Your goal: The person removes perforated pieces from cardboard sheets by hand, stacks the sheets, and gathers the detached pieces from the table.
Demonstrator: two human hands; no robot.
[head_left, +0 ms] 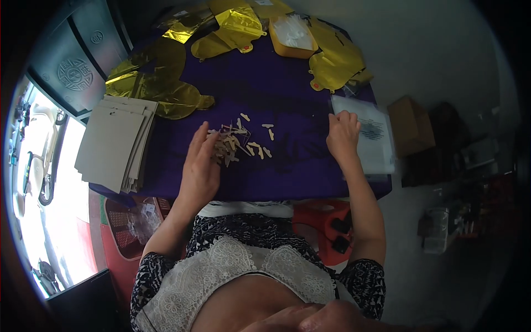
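Note:
My left hand (200, 166) rests at the left side of a loose pile of small pale flat pieces (228, 148), its fingers stretched out and nothing visibly held. A few more of these pieces (269, 130) lie scattered just right of the pile. Over the left edge of a stack of clear plastic bags (371, 130) with printed text, my right hand (344, 137) has its fingers bent and pressed together, seemingly pinching a bag's edge. The fingertips are partly hidden.
Grey cardboard sheets (113, 144) are stacked at the table's left edge. Gold foil balloons (235, 27) lie along the back, around a yellow box (293, 50) of white plastic pieces. A cardboard box (410, 126) stands at the right, and a red basket (124, 229) sits below left.

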